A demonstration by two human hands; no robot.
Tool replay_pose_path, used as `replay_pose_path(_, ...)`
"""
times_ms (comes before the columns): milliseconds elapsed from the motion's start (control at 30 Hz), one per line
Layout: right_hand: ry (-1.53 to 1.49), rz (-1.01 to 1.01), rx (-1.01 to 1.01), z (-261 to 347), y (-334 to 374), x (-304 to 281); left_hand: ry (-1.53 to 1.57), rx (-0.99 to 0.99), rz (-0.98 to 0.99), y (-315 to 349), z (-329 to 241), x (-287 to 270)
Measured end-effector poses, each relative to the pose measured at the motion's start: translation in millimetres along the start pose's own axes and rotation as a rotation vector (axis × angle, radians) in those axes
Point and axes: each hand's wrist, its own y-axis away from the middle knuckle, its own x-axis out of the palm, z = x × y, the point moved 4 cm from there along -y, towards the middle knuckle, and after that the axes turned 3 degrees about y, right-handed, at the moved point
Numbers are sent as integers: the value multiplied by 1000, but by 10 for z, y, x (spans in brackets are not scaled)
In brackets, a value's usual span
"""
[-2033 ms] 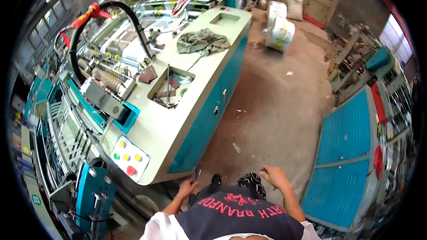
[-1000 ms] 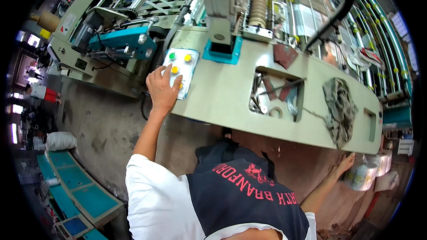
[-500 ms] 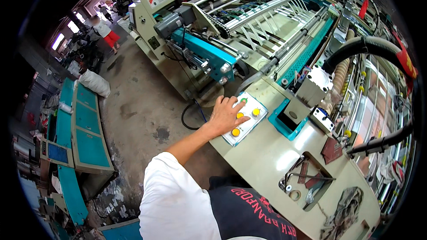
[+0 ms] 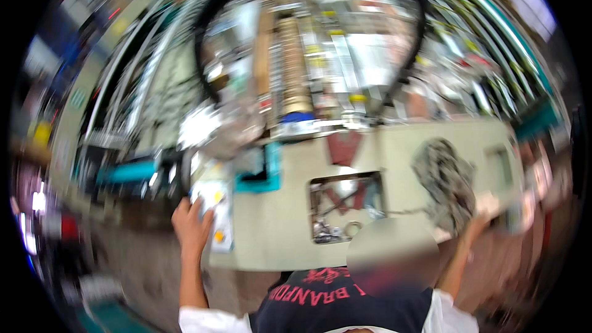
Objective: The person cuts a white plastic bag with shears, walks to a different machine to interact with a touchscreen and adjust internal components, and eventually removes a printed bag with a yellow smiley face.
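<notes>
My left hand [image 4: 192, 225] is at the left edge of a white control panel [image 4: 223, 237] with yellow buttons. Its fingers look stretched and somewhat apart, with nothing visible in them; blur hides whether a fingertip touches a button. On the right, my right hand [image 4: 476, 229] is at the front edge of the beige machine top [image 4: 277, 228], beside a crumpled grey rag [image 4: 445, 185]. Motion smears its fingers, so I cannot make out their pose or whether they touch the rag.
A recessed tray [image 4: 316, 209] in the machine top holds a ring and small loose parts. Behind it lies a dark red piece [image 4: 343, 148], near a teal-framed opening [image 4: 274, 169]. A black hose [image 4: 200, 43] arches over rollers and a ribbed tube [image 4: 293, 68].
My view has swung right to face the machine top. My left hand, earlier over the panel with a finger at the green button, is now at its left edge. My right hand has come into view.
</notes>
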Motion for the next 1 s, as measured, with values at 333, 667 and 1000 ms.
replay_pose_path(333,-98,-129,116,281,477,-449,25,-54,107,60,8,46)
replay_pose_path(667,-177,-52,121,308,478,-426,20,0,76,49,10,-28)
replay_pose_path(1000,-135,-12,27,277,420,-462,81,-48,-120,979,-140,50)
